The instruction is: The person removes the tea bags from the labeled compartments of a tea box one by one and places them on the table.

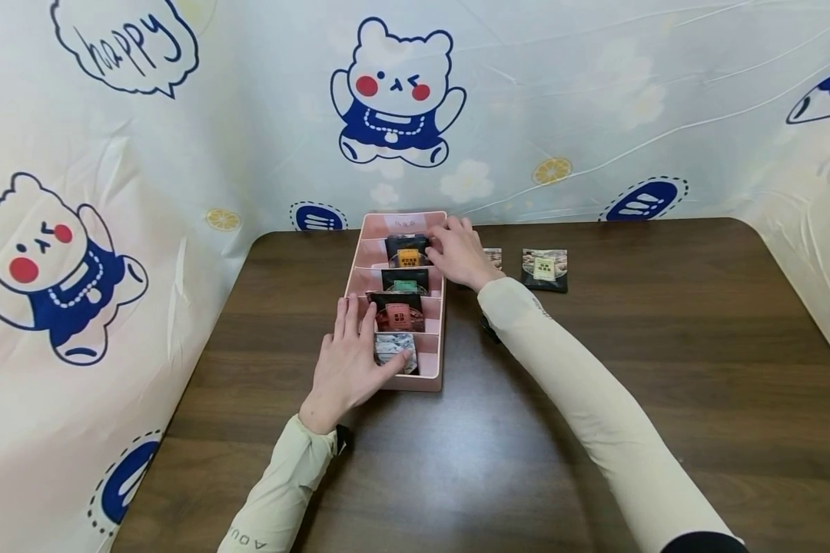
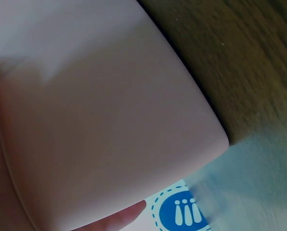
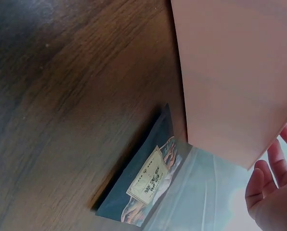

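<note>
A long pink divided box [image 1: 439, 361] stands on the table, with small packets in its compartments. My right hand [image 1: 462, 253] reaches over the box's right rim and pinches the right edge of a black packet with an orange label [image 1: 408, 256]. In the right wrist view its fingertips are hidden behind the rim. My left hand [image 1: 349, 361] rests along the left rim with fingers extended, its thumb over silvery packets [image 1: 390, 346] in the front compartment. Between the hands stand a green-labelled packet [image 1: 405, 284] and a red-labelled packet [image 1: 399, 315].
A black packet with a pale yellow label [image 1: 544, 269] lies right of the box. Another packet [image 1: 493, 257] is partly hidden behind my right hand. The brown wooden table [image 1: 595, 346] meets a printed cloth backdrop [image 1: 512, 115] at the back and left.
</note>
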